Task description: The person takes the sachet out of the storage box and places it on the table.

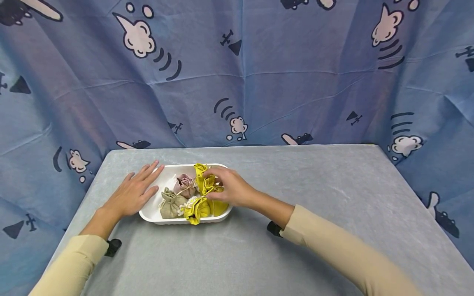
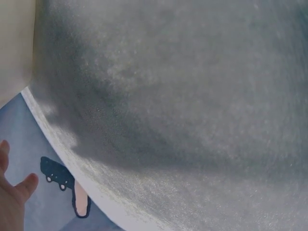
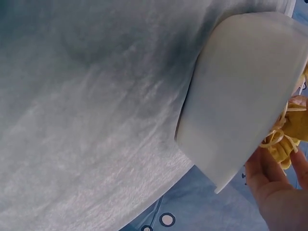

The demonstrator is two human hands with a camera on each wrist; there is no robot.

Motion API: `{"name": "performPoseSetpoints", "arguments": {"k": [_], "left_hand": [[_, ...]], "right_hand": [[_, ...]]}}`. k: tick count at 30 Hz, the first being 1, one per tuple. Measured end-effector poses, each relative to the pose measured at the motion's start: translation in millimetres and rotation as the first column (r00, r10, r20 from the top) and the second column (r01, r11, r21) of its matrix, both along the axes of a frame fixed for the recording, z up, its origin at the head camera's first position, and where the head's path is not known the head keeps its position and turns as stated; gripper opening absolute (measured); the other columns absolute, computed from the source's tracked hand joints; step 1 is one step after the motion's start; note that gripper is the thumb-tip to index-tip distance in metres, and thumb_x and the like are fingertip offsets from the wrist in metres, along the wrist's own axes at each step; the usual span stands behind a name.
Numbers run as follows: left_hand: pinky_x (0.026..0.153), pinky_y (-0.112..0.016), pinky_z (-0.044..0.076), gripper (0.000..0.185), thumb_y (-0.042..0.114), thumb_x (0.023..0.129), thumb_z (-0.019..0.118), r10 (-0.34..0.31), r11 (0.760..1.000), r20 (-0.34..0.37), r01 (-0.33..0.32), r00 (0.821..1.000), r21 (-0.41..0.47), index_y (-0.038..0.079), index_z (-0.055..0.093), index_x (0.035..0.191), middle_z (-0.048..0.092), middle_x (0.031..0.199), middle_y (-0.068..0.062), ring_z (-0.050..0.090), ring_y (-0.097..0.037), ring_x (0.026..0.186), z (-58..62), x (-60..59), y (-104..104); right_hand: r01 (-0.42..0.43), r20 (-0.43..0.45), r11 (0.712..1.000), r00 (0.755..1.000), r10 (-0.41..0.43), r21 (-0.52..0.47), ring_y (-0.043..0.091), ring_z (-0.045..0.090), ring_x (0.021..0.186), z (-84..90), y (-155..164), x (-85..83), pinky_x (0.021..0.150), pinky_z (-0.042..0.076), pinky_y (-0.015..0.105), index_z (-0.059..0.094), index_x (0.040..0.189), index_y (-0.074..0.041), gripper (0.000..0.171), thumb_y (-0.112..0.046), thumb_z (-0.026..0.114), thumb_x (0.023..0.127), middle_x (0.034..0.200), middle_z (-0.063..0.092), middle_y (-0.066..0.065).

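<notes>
A white oval tray holds several small drawstring pouches. On its left side are a grey-green pouch and a dusty pink pouch; at front right lies a yellow pouch with a frilled mouth. My right hand pinches another yellow pouch at the tray's right end, thumb and fingers curved about it. The right wrist view shows its cord beside the fingertips. My left hand lies with extended fingers at the tray's left edge; the left wrist view catches only a thumb and fingertip.
The tray stands on a grey cloth-covered table, left of its middle and towards the back. A blue patterned curtain hangs behind and at both sides. Black wrist straps show below both sleeves.
</notes>
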State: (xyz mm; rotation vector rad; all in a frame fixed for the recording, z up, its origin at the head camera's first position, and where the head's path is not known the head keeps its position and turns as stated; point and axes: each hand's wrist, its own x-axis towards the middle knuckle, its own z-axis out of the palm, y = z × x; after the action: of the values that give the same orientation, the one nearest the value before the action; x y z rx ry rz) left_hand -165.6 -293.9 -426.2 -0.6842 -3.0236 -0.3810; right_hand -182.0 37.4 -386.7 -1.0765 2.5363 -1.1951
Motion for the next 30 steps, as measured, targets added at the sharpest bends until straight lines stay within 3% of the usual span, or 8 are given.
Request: {"name": "performPoseSetpoints", "arguments": {"k": [8, 18, 23, 30], "left_hand": [[0.108, -0.072, 0.020, 0.060, 0.030, 0.106, 0.044, 0.001, 1.000, 0.001, -0.001, 1.000, 0.005, 0.018, 0.022, 0.160, 0.014, 0.166, -0.008, 0.022, -0.045, 0.147, -0.3, 0.5, 0.1], [0.108, -0.072, 0.020, 0.061, 0.029, 0.105, 0.045, 0.002, 1.000, 0.004, -0.002, 1.000, 0.005, 0.019, 0.021, 0.161, 0.017, 0.165, -0.011, 0.022, -0.044, 0.147, 1.8, 1.1, 2.2], [0.108, -0.072, 0.020, 0.061, 0.029, 0.105, 0.045, 0.005, 1.000, 0.007, -0.005, 1.000, 0.005, 0.018, 0.022, 0.160, 0.017, 0.166, -0.011, 0.022, -0.045, 0.147, 1.3, 0.9, 1.8], [0.108, -0.072, 0.020, 0.061, 0.029, 0.105, 0.044, 0.004, 1.000, 0.004, -0.004, 1.000, 0.002, 0.017, 0.022, 0.160, 0.017, 0.165, -0.012, 0.022, -0.045, 0.146, -0.1, 0.3, 0.9]], "right_hand": [[0.015, -0.080, 1.000, 0.997, -0.015, 0.004, 0.024, 0.058, 0.118, -3.9, -3.4, 1.4, 0.098, 0.049, 0.034, 0.063, 0.125, -0.002, 0.051, -0.009, 0.083, 0.079, 0.128, 0.063, 0.011], [0.040, -0.070, 0.999, 0.997, -0.037, 0.032, 0.023, 0.057, 0.119, -3.7, -5.4, 5.6, 0.103, 0.046, 0.038, 0.066, 0.118, -0.005, 0.045, -0.006, 0.083, 0.077, 0.122, 0.065, 0.008], [0.063, -0.064, 0.996, 0.996, -0.059, 0.065, 0.019, 0.058, 0.110, -4.1, -7.2, 8.2, 0.098, 0.048, 0.038, 0.065, 0.105, -0.009, 0.034, -0.007, 0.083, 0.076, 0.111, 0.065, 0.003], [0.076, -0.022, 0.997, 0.997, -0.075, 0.008, 0.016, 0.061, 0.098, -7.2, -4.9, 9.0, 0.090, 0.050, 0.033, 0.061, 0.094, -0.011, 0.027, -0.005, 0.083, 0.078, 0.096, 0.066, -0.001]]}}
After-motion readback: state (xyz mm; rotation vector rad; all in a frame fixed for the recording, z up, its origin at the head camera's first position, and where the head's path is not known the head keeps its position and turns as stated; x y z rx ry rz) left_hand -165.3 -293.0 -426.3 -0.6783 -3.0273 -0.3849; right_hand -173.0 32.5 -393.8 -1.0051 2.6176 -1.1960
